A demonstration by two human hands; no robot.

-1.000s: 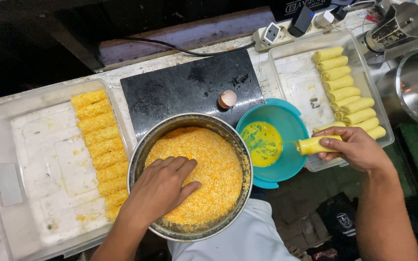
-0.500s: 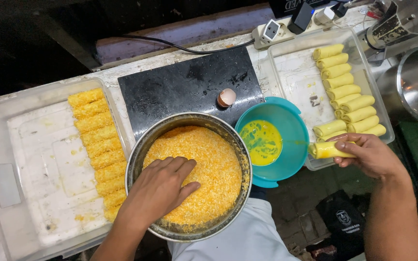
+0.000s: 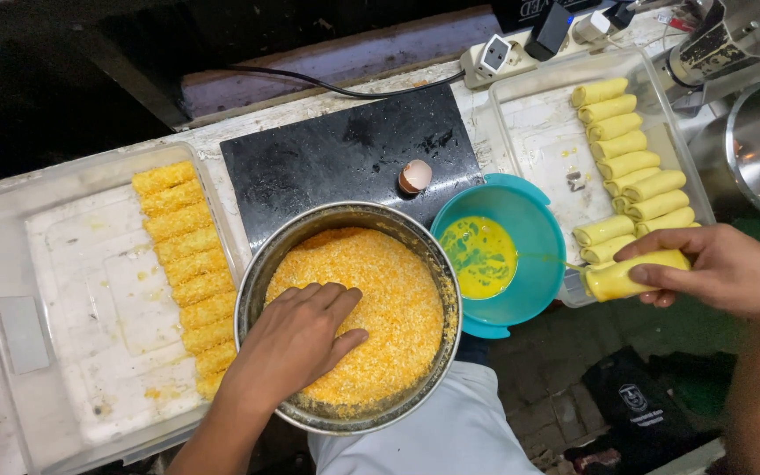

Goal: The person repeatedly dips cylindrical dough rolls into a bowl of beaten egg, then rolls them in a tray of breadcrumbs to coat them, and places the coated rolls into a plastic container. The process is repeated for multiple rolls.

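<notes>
While the left hand [image 3: 296,339] lies flat, fingers spread, in the metal bowl [image 3: 257,290] of crumbs, the right hand [image 3: 714,268] pinches a pale roll [image 3: 622,280] at the right tray's [image 3: 521,97] near edge. Roll looks soft, light, egg-slick; best held mid-length, gently.

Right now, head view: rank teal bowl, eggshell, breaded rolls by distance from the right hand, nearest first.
From the right hand:
1. Teal bowl, just to its left, holding beaten egg.
2. Eggshell, farther left on the black board.
3. Breaded rolls, far left in the clear tray.
</notes>
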